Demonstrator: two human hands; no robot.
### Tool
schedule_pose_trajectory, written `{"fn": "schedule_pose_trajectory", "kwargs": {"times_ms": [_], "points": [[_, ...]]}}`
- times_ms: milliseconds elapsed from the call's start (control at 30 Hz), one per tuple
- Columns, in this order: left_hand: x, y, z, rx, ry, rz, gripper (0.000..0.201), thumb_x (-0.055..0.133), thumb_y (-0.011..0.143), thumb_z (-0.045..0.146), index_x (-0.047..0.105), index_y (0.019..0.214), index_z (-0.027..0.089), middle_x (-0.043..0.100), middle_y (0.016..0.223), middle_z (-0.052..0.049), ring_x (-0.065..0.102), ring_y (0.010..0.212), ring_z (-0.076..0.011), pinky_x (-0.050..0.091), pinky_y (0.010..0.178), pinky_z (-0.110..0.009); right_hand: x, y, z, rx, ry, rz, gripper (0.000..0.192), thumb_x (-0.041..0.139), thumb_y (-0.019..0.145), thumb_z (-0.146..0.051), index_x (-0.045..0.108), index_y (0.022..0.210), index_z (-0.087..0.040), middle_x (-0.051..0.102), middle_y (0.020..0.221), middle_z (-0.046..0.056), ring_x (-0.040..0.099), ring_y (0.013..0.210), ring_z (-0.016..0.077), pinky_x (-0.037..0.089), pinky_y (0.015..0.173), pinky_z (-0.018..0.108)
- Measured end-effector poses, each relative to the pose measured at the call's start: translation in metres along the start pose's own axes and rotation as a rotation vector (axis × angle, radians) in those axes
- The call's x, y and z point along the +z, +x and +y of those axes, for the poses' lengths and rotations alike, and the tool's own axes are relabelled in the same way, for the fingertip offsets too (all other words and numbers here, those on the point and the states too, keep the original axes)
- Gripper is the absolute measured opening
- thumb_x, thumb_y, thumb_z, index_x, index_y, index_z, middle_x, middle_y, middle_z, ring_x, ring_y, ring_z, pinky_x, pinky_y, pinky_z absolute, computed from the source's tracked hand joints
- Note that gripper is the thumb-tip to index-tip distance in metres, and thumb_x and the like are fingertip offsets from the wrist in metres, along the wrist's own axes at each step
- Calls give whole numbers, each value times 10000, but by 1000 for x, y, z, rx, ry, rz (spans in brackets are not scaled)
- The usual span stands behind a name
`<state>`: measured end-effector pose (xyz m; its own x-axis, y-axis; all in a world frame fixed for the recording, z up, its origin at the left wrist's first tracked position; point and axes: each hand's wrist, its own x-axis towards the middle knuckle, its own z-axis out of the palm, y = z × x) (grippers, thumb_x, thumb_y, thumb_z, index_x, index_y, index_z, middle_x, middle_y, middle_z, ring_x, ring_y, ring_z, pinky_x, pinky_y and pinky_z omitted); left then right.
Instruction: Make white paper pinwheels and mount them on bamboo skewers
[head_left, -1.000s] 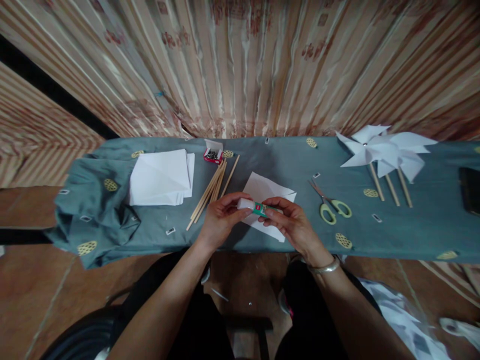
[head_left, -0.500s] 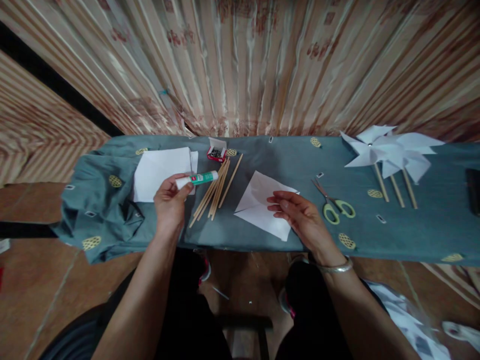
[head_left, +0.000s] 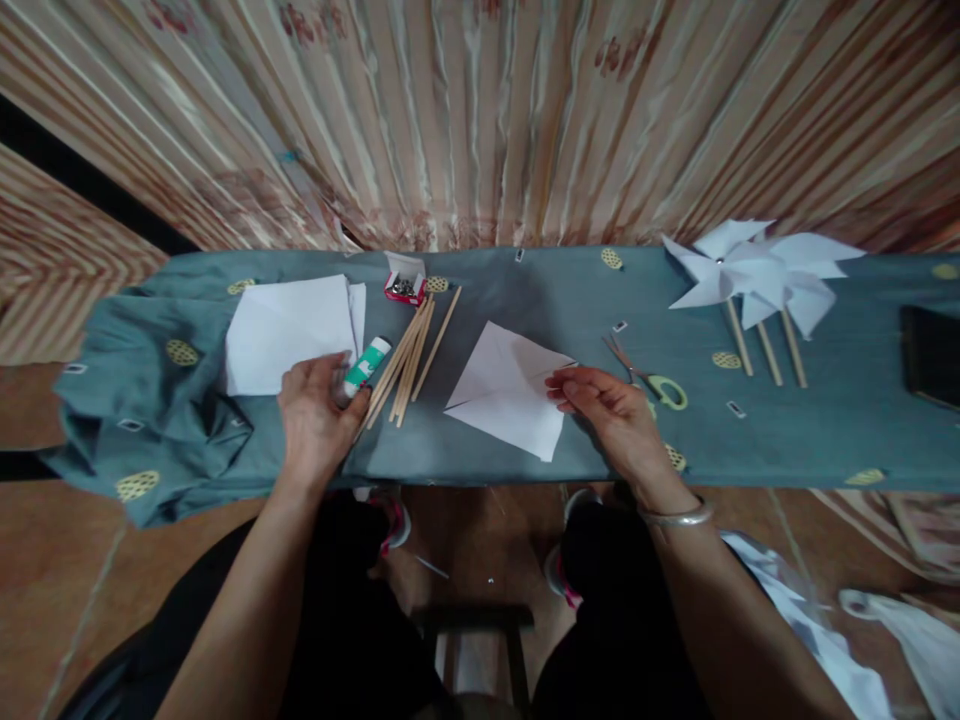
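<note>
Head view: L hand (head_left: 319, 415), half-open, can't tell if gripping, is at glue stick (head_left: 367, 367) on its 2 o'clock, btwn paper stack (head_left: 289, 335) & wooden sticks (head_left: 414, 368), prob. to keep it handy; R hand (head_left: 611, 415), loosely curled, overlaps white sheet (head_left: 502, 395) at 9 o'clock, pinch unclear, maybe to steady it.

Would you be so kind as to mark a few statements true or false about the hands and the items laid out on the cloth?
1. The left hand is at the glue stick. True.
2. The right hand is holding the scissors. False: its fingers are at the edge of the folded white sheet, and the scissors lie just beyond that hand.
3. The small red box stands with its lid closed. False: its lid is up.
4. The paper stack lies to the left of the wooden sticks. True.
5. The white pinwheels lie to the right of the folded white sheet. True.
</note>
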<state>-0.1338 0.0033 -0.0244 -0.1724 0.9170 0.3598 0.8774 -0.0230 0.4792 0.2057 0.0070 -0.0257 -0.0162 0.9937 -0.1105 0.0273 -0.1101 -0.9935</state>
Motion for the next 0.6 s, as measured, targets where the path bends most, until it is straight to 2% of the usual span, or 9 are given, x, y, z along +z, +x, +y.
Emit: {"fn": "schedule_pose_trajectory", "kwargs": {"times_ms": [67,100,167,200,233,300,367,600], "points": [[2,-5,15,143,10,37,494,715,778,300,600,1253,234,611,1208,-95,516,1161,-357,411,995,-518,-3,-3,3,-96,-207,19,197,667,842,-401,730,957,-255,754,1001,49,690,932,218,532,875,405],[6,-9,25,254,-4,7,480,705,804,308,589,1267,252,598,1251,-96,511,1172,-352,414,989,-527,-4,-4,4,-152,-316,12,192,639,862,-372,731,986,-259,748,1050,54,677,998,233,509,937,430],[17,-20,47,508,-93,-111,378,662,852,274,604,1226,259,604,1261,-99,533,1158,-324,445,962,-520,-4,-7,6,-265,-500,-32,221,577,898,-308,721,1056,-254,723,1151,69,637,1117,250,458,1027,464],[24,-26,58,610,-127,-242,357,641,871,251,601,1226,240,605,1274,-103,535,1167,-303,461,966,-498,-3,-8,6,-315,-567,-63,244,548,910,-281,714,1086,-244,708,1190,80,618,1157,253,443,1050,473],[31,-31,68,664,-157,-292,330,634,878,242,610,1206,216,619,1258,-106,533,1170,-294,471,966,-483,-2,-9,6,-357,-620,-90,263,523,919,-258,707,1105,-230,696,1215,92,604,1181,255,435,1063,481],[44,-40,83,720,-171,-349,291,597,899,205,618,1189,190,630,1262,-105,540,1159,-278,488,952,-461,-1,-10,6,-409,-695,-119,289,489,930,-229,699,1128,-212,684,1236,108,588,1202,258,434,1070,495],[52,-43,91,719,-169,-370,277,590,905,204,629,1177,176,636,1259,-112,551,1143,-276,496,945,-462,-1,-11,6,-426,-734,-133,299,477,932,-214,697,1134,-217,677,1250,104,576,1216,259,431,1075,505],[58,-40,92,724,-198,-373,175,566,922,192,690,1040,154,700,1099,-113,621,1021,-240,537,875,-412,-4,-10,5,-409,-750,-159,304,485,914,-189,711,1114,-225,667,1262,100,572,1223,269,430,1077,524]]}}
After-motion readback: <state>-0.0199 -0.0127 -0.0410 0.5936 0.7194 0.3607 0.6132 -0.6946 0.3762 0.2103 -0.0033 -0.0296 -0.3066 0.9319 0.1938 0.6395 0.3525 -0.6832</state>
